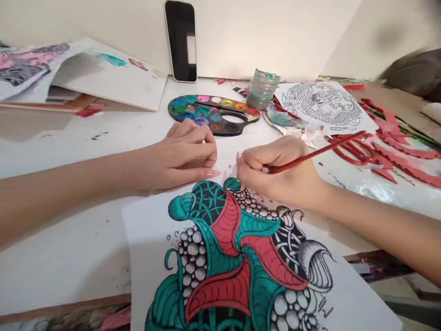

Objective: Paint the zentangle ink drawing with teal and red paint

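Note:
On the table lies a sheet with an ink drawing of swirling leaf shapes, partly coloured green and red, with grey bubbles and black woven patches. My right hand is closed round a thin red paintbrush, its handle slanting up to the right. The brush's tip is hidden behind my fingers, near a small green rounded shape at the drawing's top. My left hand rests at the sheet's upper edge, fingers loosely bent and thumb stretched toward the drawing, holding nothing visible.
Behind my hands are a paint palette and a jar of cloudy water. A phone leans on the wall. A dragon line drawing, red scissors and red paper scraps lie right; boards lie left.

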`<action>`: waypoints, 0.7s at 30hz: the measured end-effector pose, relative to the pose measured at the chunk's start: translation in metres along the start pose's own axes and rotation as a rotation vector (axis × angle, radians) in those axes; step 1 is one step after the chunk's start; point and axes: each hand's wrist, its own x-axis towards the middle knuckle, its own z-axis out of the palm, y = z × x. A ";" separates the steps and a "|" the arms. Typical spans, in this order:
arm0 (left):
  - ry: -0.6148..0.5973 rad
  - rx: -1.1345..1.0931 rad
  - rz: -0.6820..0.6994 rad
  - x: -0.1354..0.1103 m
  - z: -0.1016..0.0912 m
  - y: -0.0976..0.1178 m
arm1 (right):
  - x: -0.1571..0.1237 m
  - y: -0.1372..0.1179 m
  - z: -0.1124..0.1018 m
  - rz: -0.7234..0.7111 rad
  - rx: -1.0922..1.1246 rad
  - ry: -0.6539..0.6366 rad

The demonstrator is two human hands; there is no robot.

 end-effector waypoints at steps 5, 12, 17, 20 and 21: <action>-0.010 -0.007 -0.015 0.000 -0.002 0.002 | 0.000 0.000 0.000 0.007 -0.015 -0.008; -0.036 -0.013 -0.036 0.000 -0.002 0.004 | 0.000 0.000 0.000 0.004 -0.014 -0.014; -0.034 -0.015 -0.028 0.001 -0.003 0.004 | -0.001 0.000 -0.001 0.021 -0.020 -0.011; -0.024 -0.017 -0.030 0.000 -0.002 0.003 | 0.000 -0.001 -0.001 0.016 -0.021 -0.010; -0.018 -0.019 -0.029 0.000 -0.002 0.003 | 0.000 -0.001 -0.001 0.016 -0.023 -0.002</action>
